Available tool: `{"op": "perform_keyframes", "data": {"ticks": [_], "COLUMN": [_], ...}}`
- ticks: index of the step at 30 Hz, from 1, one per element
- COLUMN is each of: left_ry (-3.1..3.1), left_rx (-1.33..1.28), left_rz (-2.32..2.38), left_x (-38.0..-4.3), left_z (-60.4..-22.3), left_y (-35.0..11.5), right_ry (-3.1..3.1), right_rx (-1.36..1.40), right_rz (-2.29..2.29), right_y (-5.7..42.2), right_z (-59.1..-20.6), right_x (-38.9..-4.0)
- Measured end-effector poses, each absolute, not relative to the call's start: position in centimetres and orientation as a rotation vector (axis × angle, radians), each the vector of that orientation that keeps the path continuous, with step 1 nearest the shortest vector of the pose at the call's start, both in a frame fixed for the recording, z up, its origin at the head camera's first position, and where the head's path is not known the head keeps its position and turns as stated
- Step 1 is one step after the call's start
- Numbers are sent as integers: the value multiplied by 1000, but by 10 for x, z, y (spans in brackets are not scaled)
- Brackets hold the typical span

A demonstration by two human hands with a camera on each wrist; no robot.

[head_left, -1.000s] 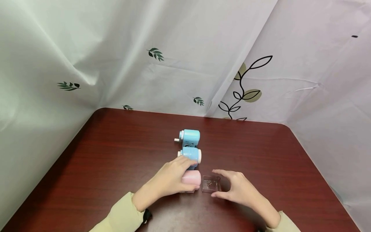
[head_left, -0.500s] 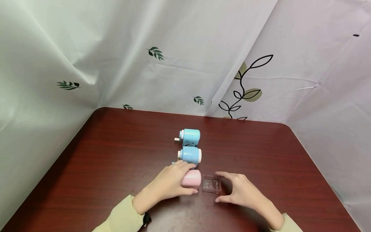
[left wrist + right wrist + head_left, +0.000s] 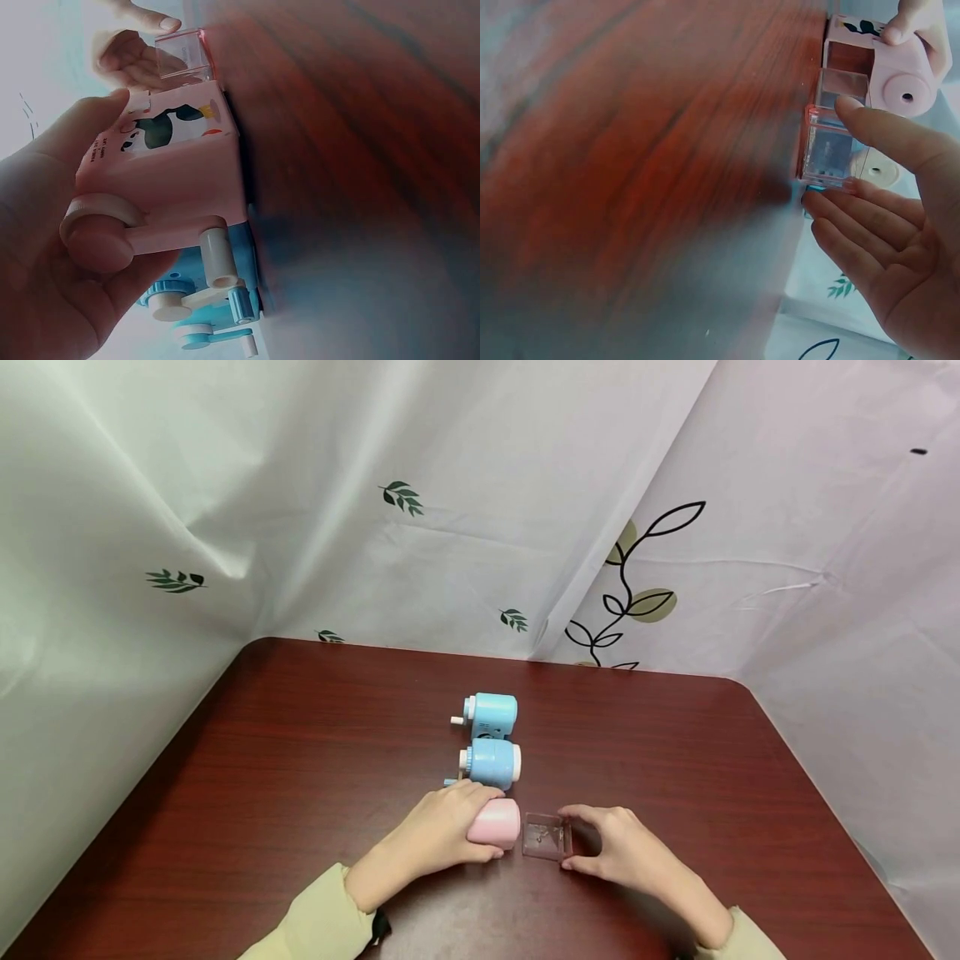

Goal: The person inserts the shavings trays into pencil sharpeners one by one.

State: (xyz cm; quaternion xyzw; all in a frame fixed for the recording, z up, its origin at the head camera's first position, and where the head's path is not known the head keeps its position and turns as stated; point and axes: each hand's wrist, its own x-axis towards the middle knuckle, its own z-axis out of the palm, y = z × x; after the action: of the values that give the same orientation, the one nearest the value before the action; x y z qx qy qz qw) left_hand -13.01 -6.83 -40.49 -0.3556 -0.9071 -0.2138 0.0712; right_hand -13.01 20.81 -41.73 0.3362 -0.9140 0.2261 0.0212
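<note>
My left hand [image 3: 442,828] grips a pink crank pencil sharpener [image 3: 495,823] that stands on the table, its thumb and fingers on opposite sides of the body. In the left wrist view the penguin picture [image 3: 161,129] and white crank handle [image 3: 219,256] show. Just right of the sharpener lies its clear shavings drawer [image 3: 542,837], pulled out, with small dark bits inside. The thumb and index finger of my right hand [image 3: 630,850] pinch the drawer's right end from both sides. In the right wrist view, an empty slot [image 3: 851,56] gapes in the pink body.
Behind the pink sharpener, a blue sharpener [image 3: 493,763] with a white front and a lighter blue sharpener [image 3: 495,713] stand in a row, cranks to the left. The dark red wooden table [image 3: 337,727] meets a white patterned curtain [image 3: 450,568] at the back.
The right hand has shifted slightly right, and its thumb and index finger have come closer together onto the drawer's end. The left thumb has drawn back a little along the pink sharpener.
</note>
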Motion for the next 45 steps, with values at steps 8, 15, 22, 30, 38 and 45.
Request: {"op": "perform_keyframes", "data": {"ticks": [8,15,22,30,38,45], "left_ry": [-2692,-2685,-2679,-2662,-2666,-2664], "left_rx": [-1095,-1105,-1111,-1115,-1117,-1124], "left_rz": [-670,-686,-684,-687,-695,-706], "left_x": [-133,-133,-132,-132,-132,-133], "left_z": [-407,-408,-406,-406,-409,-408], "left_y": [-69,-69,-69,-69,-69,-70], "right_ry": [-2852,-2851,-2828,-2852,-2854,-2844], "right_rx": [1001,975,1004,998,1014,1032], "right_rz": [719,728,747,796,816,830], "right_y": [205,201,196,191,188,185], "right_z": [-418,-417,-418,-415,-416,-417], "right_x": [-131,-132,-134,-134,-133,-133]}}
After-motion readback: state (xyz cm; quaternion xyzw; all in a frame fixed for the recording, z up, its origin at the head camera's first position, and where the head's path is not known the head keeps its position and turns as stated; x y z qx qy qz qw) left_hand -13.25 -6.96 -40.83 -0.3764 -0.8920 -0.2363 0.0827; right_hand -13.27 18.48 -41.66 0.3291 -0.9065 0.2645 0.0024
